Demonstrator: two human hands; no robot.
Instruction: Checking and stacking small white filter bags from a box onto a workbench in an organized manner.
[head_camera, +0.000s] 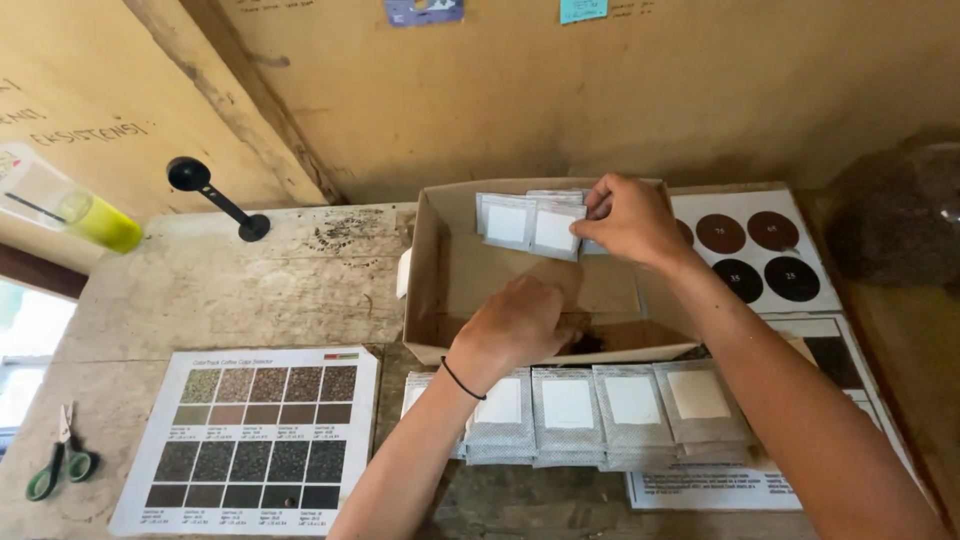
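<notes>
An open cardboard box (425, 270) stands on a worn wooden table. My right hand (630, 218) reaches over its far edge and grips a small stack of silver pouches with white labels (530, 225), held upright inside the box. My left hand (515, 325) dips into the near part of the box, fingers curled down out of sight; what it touches is hidden. A black band circles my left wrist. In front of the box a row of several more silver pouches (600, 410) lies overlapped on the table.
A printed colour chart of dark brown swatches (255, 435) lies at front left. Green-handled scissors (60, 470) rest at the left edge. A black scoop (215, 195) and a yellow-capped container (90, 215) sit at back left. A sheet with dark circles (760, 260) lies right of the box.
</notes>
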